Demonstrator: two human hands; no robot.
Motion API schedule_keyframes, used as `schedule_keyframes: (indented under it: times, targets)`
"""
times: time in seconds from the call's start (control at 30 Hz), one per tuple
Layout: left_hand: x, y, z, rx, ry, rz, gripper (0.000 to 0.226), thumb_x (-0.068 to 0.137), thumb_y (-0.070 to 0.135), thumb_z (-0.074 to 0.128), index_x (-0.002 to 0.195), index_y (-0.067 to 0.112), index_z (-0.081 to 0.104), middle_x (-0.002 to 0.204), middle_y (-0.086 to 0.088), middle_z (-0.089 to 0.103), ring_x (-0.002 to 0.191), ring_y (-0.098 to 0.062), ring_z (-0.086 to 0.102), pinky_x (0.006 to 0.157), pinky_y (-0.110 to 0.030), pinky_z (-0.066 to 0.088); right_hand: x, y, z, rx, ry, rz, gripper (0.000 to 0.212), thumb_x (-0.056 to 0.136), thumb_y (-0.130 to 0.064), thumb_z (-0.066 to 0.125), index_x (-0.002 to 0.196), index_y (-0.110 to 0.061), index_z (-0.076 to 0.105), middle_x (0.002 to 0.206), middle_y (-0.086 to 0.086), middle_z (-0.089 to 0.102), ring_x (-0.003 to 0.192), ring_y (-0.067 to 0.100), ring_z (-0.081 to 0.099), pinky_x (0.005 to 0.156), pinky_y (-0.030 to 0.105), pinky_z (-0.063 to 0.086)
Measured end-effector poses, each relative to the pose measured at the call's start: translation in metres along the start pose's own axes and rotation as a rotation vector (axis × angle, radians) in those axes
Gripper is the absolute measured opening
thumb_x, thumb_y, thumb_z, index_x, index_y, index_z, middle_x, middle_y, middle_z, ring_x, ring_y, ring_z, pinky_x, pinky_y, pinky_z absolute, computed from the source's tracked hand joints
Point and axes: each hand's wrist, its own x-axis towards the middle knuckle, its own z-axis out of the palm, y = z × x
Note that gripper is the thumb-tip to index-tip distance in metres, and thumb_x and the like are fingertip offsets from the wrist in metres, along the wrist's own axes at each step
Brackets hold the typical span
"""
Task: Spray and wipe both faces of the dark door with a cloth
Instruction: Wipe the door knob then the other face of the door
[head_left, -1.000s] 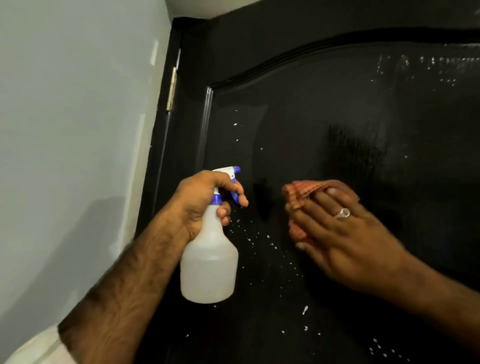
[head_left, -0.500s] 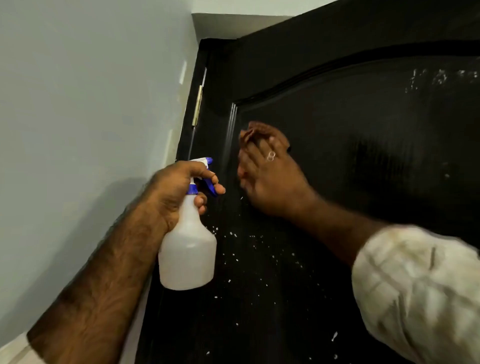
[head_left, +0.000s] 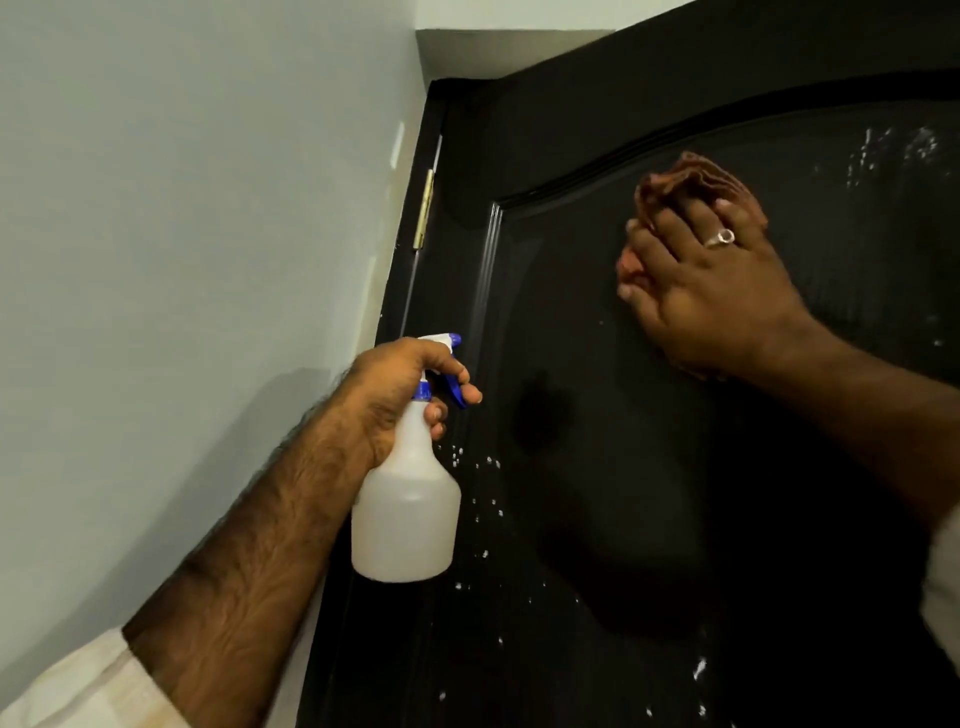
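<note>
Left hand (head_left: 387, 397): we grip the spray bottle (head_left: 408, 512) near the door's (head_left: 597, 441) hinge edge.
Right hand (head_left: 711, 291): our flat fingers press the cloth (head_left: 675, 179) against its upper panel.

I'm looking at a home interior: a glossy dark panelled door (head_left: 649, 493) on a brass hinge (head_left: 423, 210) beside a plain painted wall (head_left: 182, 234).
</note>
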Motion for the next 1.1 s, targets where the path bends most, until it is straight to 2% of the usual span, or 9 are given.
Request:
schedule_keyframes:
  times: [0.17, 0.4, 0.47, 0.53, 0.6, 0.67, 0.87, 0.97, 1.1]
  targets:
    - [0.02, 0.005, -0.005, -0.028, 0.054, -0.003, 0.015, 0.093, 0.013, 0.059, 0.1, 0.003, 0.068, 0.095, -0.019, 0.078, 0.041, -0.013, 0.047, 0.045, -0.026, 0.049, 0.046, -0.076, 0.015, 0.026, -0.009, -0.014, 0.074, 0.107, -0.053, 0.03, 0.165, -0.009, 0.036, 0.173, 0.018, 0.03, 0.161, 0.039, 0.024, 0.132, 0.058, 0.012]
    - [0.005, -0.023, 0.003, 0.002, 0.066, -0.062, 0.019, 0.09, 0.013, 0.062, 0.105, 0.003, 0.068, 0.095, -0.02, 0.078, 0.043, -0.014, 0.049, 0.046, -0.026, 0.048, -0.095, -0.157, 0.031, 0.207, -0.29, -0.346, 0.065, 0.114, -0.051, 0.019, 0.17, -0.017, 0.022, 0.177, 0.014, 0.02, 0.165, 0.035, 0.013, 0.13, 0.052, -0.008]
    - [0.0, -0.027, 0.004, -0.004, 0.058, -0.057, 0.02, 0.09, 0.012, 0.062, 0.106, 0.002, 0.067, 0.093, -0.018, 0.078, 0.043, -0.013, 0.048, 0.045, -0.026, 0.048, -0.131, -0.148, 0.03, 0.219, -0.276, -0.401, 0.065, 0.114, -0.051, 0.023, 0.168, -0.017, 0.031, 0.174, 0.013, 0.031, 0.163, 0.035, 0.024, 0.131, 0.053, -0.001]
    - [-0.001, -0.026, 0.002, -0.002, 0.063, -0.032, 0.02, 0.089, 0.011, 0.062, 0.106, 0.002, 0.067, 0.094, -0.019, 0.079, 0.043, -0.013, 0.048, 0.045, -0.026, 0.048, -0.145, -0.126, 0.028, 0.191, -0.171, -0.414, 0.062, 0.111, -0.051, 0.033, 0.161, -0.017, 0.048, 0.163, 0.012, 0.05, 0.154, 0.035, 0.041, 0.133, 0.056, 0.017]
    - [0.002, -0.017, -0.002, 0.023, 0.075, -0.012, 0.021, 0.089, 0.011, 0.063, 0.107, 0.001, 0.068, 0.094, -0.019, 0.079, 0.043, -0.014, 0.049, 0.046, -0.027, 0.048, -0.127, -0.097, 0.023, 0.156, -0.018, -0.357, 0.059, 0.107, -0.048, 0.043, 0.153, -0.014, 0.057, 0.153, 0.013, 0.059, 0.145, 0.037, 0.05, 0.128, 0.056, 0.028]
    - [0.009, -0.006, -0.003, 0.044, 0.078, -0.012, 0.022, 0.09, 0.012, 0.063, 0.108, 0.001, 0.069, 0.093, -0.019, 0.079, 0.044, -0.014, 0.05, 0.047, -0.027, 0.049, -0.085, -0.063, 0.016, 0.126, 0.088, -0.246, 0.059, 0.107, -0.046, 0.042, 0.152, -0.011, 0.058, 0.154, 0.015, 0.057, 0.143, 0.039, 0.05, 0.127, 0.057, 0.028]
    - [0.044, 0.034, 0.009, 0.039, 0.121, -0.004, 0.02, 0.089, 0.013, 0.064, 0.106, 0.003, 0.068, 0.091, -0.017, 0.079, 0.044, -0.013, 0.05, 0.047, -0.026, 0.049, 0.064, -0.054, 0.01, 0.048, 0.026, -0.027, 0.068, 0.109, -0.05, 0.025, 0.164, -0.012, 0.039, 0.17, 0.015, 0.036, 0.155, 0.038, 0.033, 0.13, 0.057, 0.017]
    - [0.052, 0.027, 0.002, 0.057, 0.213, -0.01, 0.026, 0.088, 0.013, 0.065, 0.111, 0.003, 0.069, 0.095, -0.018, 0.08, 0.044, -0.013, 0.051, 0.047, -0.027, 0.05, 0.074, -0.093, 0.019, 0.092, -0.011, -0.084, 0.068, 0.111, -0.048, 0.023, 0.167, -0.01, 0.031, 0.173, 0.017, 0.03, 0.16, 0.039, 0.025, 0.133, 0.058, 0.011]
    - [0.04, -0.012, -0.016, 0.106, 0.306, -0.067, 0.029, 0.088, 0.012, 0.066, 0.115, 0.003, 0.069, 0.099, -0.018, 0.081, 0.043, -0.014, 0.052, 0.048, -0.028, 0.05, 0.016, -0.149, 0.044, 0.121, -0.135, -0.297, 0.069, 0.111, -0.05, 0.022, 0.168, -0.013, 0.027, 0.175, 0.017, 0.025, 0.163, 0.039, 0.018, 0.133, 0.058, 0.007]
